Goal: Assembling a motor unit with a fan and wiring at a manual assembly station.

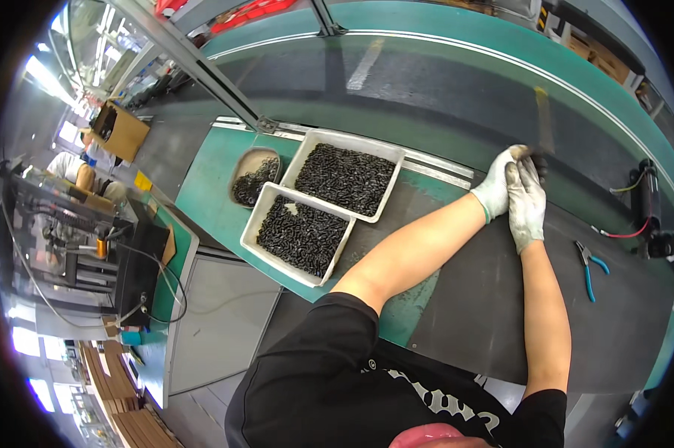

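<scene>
My left hand (pixel 495 185) and my right hand (pixel 527 203), both in pale work gloves with dark-stained fingers, meet over the right part of the bench. Their fingers are bent and pressed together. At the fingertips shows a small dark shape (pixel 540 167); whether it is a held part or blackened glove tips is unclear. Right of my right forearm, pliers (pixel 589 270) with blue handles lie on the dark mat (pixel 471 306), apart from both hands.
Left of my arms stand two white bins (pixel 249 237) (pixel 391 187) of small black parts and a smaller tray (pixel 241 166) with similar parts. A conveyor belt (pixel 441 82) runs beyond the bench. A metal post (pixel 203 71) rises behind the bins. A black cylindrical device (pixel 648 209) with wires sits far right.
</scene>
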Demonstrator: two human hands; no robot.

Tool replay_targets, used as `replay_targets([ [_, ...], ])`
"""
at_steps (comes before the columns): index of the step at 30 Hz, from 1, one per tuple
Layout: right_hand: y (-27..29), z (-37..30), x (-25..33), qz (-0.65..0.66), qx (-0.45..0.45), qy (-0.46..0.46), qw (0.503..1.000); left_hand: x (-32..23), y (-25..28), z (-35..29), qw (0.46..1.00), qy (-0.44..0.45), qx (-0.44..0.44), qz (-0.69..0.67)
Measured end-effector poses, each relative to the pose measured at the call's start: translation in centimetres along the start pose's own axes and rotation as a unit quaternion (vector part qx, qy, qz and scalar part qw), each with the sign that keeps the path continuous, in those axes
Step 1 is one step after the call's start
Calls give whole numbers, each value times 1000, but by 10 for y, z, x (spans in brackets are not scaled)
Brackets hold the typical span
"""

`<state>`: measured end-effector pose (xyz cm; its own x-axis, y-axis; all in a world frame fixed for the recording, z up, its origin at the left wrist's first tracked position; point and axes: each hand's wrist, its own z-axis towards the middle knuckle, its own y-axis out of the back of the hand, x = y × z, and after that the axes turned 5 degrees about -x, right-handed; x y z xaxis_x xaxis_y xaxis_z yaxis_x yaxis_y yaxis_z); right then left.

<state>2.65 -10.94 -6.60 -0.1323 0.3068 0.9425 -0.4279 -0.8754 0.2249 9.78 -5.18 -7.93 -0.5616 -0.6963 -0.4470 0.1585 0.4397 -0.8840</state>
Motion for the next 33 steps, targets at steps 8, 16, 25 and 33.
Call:
replay_targets([
  [8,-7,3,-1,3,-3,19,1000,-4,8,5,1000,-7,17,-7],
  [16,-10,1,4,-25,-25,-34,999,-7,9,2,999,-7,51,8],
  [25,-3,8,8,-195,-53,199,959,-15,-10,-10,998,31,-13,44],
  [33,-6,2,9,-80,-23,85,993,-6,6,-7,998,-25,65,-11],
])
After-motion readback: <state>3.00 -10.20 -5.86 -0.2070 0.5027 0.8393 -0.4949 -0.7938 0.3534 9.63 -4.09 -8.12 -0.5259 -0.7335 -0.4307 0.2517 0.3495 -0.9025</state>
